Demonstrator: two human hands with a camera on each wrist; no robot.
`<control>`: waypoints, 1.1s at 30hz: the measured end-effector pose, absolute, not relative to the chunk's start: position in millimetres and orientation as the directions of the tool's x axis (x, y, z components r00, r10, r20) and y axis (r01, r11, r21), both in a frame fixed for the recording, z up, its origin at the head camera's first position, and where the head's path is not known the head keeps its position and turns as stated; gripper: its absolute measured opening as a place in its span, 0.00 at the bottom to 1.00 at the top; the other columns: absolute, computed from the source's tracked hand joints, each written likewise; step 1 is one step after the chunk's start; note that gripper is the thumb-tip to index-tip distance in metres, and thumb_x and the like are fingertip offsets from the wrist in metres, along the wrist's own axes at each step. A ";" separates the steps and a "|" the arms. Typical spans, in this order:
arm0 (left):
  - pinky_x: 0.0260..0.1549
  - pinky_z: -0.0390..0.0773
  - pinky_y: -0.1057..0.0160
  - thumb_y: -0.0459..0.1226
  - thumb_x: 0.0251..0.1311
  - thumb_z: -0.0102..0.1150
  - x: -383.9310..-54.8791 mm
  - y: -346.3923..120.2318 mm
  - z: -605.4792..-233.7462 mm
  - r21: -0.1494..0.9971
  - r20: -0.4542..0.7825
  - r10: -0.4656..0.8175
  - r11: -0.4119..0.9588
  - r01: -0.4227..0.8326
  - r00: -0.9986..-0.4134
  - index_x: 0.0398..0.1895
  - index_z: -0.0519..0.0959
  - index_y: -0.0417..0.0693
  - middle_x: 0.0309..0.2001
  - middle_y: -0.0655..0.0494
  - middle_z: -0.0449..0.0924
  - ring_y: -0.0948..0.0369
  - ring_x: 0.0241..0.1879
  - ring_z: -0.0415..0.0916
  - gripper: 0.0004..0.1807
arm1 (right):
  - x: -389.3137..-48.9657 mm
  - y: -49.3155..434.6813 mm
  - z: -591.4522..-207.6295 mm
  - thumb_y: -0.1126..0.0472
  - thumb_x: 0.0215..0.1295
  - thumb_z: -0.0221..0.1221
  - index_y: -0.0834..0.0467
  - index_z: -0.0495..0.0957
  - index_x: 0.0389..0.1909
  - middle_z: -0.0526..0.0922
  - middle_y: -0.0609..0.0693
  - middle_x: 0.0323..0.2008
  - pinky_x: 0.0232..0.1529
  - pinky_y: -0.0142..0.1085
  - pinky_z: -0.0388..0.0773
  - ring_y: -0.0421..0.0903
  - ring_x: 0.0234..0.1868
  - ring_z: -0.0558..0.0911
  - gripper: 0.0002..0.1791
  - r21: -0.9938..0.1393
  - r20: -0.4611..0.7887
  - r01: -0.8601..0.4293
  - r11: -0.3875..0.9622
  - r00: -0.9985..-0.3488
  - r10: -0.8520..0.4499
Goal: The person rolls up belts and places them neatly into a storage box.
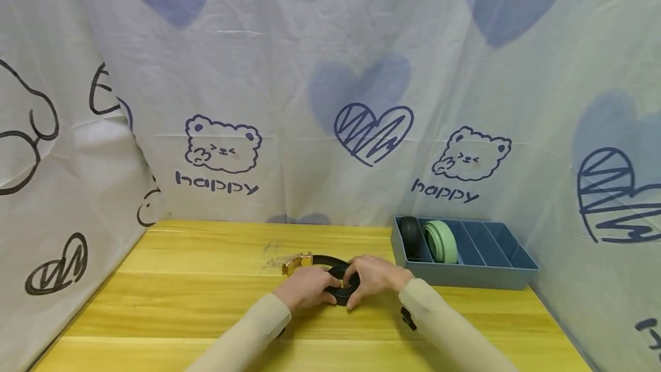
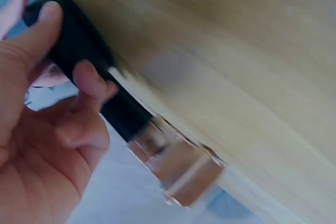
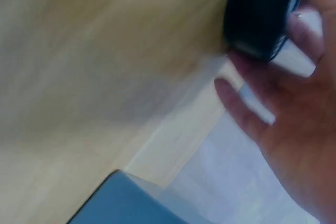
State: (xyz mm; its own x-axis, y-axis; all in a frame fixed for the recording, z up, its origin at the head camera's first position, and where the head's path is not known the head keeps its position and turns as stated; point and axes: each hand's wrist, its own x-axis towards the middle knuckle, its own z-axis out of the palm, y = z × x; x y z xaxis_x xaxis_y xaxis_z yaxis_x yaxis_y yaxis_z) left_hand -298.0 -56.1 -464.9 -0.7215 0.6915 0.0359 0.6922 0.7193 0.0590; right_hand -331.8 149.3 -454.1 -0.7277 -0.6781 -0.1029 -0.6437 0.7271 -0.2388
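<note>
A black belt (image 1: 342,298) lies coiled on its edge on the wooden table, its gold buckle (image 1: 298,263) sticking out at the left on a loose end. My left hand (image 1: 304,287) grips the coil from the left, with the thumb and fingers on the strap (image 2: 79,45). From the other side, my right hand (image 1: 379,275) holds the coil between thumb and fingers. In the left wrist view the buckle (image 2: 181,169) extends beyond the fingertips. The right wrist view shows the coil's dark outer side (image 3: 257,14) against the right fingers.
At the back right stands a blue-grey divided box (image 1: 475,275). A rolled black belt (image 1: 410,237) and a rolled light green belt (image 1: 442,241) sit in its left compartments. A printed white cloth (image 1: 310,188) hangs behind the table (image 1: 206,297).
</note>
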 end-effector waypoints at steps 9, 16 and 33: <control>0.44 0.81 0.58 0.48 0.60 0.66 -306.8 -70.3 -460.3 0.145 0.001 0.698 0.709 0.691 -0.716 0.57 0.81 0.63 0.50 0.57 0.84 0.60 0.43 0.82 0.20 | -336.2 142.9 -456.1 0.28 0.39 0.71 0.39 0.82 0.22 0.82 0.47 0.55 0.48 0.36 0.79 0.45 0.49 0.82 0.21 -0.191 -0.090 -0.640 0.744 -0.743 -0.663; 0.46 0.79 0.51 0.31 0.60 0.62 -319.1 -84.1 -457.2 0.157 0.205 0.531 0.812 0.563 -0.822 0.55 0.81 0.51 0.47 0.50 0.84 0.52 0.46 0.81 0.20 | -336.1 139.0 -461.5 0.27 0.38 0.71 0.41 0.80 0.18 0.84 0.42 0.40 0.38 0.31 0.77 0.37 0.34 0.79 0.23 -0.176 -0.009 -0.649 0.740 -0.751 -0.661; 0.27 0.75 0.59 0.29 0.58 0.59 -320.7 -77.9 -466.6 0.332 0.156 0.364 0.856 0.395 -0.918 0.31 0.80 0.45 0.25 0.53 0.78 0.58 0.25 0.74 0.03 | -330.8 127.7 -478.5 0.23 0.40 0.65 0.43 0.77 0.14 0.76 0.38 0.18 0.21 0.32 0.67 0.37 0.20 0.71 0.28 -0.141 0.158 -0.491 0.859 -0.868 -0.470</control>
State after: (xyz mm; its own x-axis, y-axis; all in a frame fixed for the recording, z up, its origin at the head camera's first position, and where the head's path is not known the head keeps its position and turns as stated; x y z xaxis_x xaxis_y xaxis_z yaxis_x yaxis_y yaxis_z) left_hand -320.7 -77.9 -466.6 -0.9185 0.3636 0.1556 0.3953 0.8564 0.3322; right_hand -330.8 127.7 -478.5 -0.8681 -0.4705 0.1584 -0.4915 0.8594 -0.1408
